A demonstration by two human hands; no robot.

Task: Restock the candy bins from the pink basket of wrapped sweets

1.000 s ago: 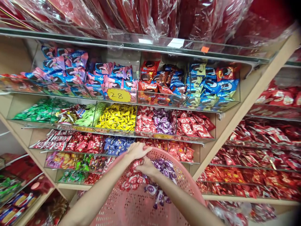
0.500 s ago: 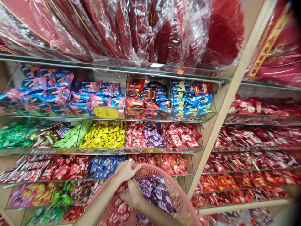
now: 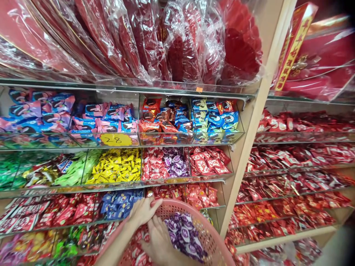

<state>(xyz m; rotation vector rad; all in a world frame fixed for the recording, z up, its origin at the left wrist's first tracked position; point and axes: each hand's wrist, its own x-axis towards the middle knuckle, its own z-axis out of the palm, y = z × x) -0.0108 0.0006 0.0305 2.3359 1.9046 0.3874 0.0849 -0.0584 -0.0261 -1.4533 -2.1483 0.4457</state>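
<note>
A pink perforated basket (image 3: 215, 236) is at the bottom centre, tilted so its inside shows. Purple-wrapped candies (image 3: 184, 236) lie in its right part and red-and-white wrapped candies (image 3: 138, 245) in its left part. My left hand (image 3: 144, 212) grips the basket's far rim, thumb along the edge. Inside the basket, my right hand (image 3: 158, 240) is over the red-and-white candies with its fingers apart; it is slightly blurred, and no candy shows in its grasp.
Glass shelves ahead hold yellow candies (image 3: 115, 166), blue packets (image 3: 119, 203) and a yellow "28" tag (image 3: 115, 139). Plastic-wrapped red items (image 3: 149, 40) fill the top. A wooden upright (image 3: 249, 136) separates more shelves of red packets (image 3: 291, 188) on the right.
The view has shifted, so the shelves appear further left and slightly lower. My right hand's fingers have spread over the red-and-white candies. My left hand stays on the rim.
</note>
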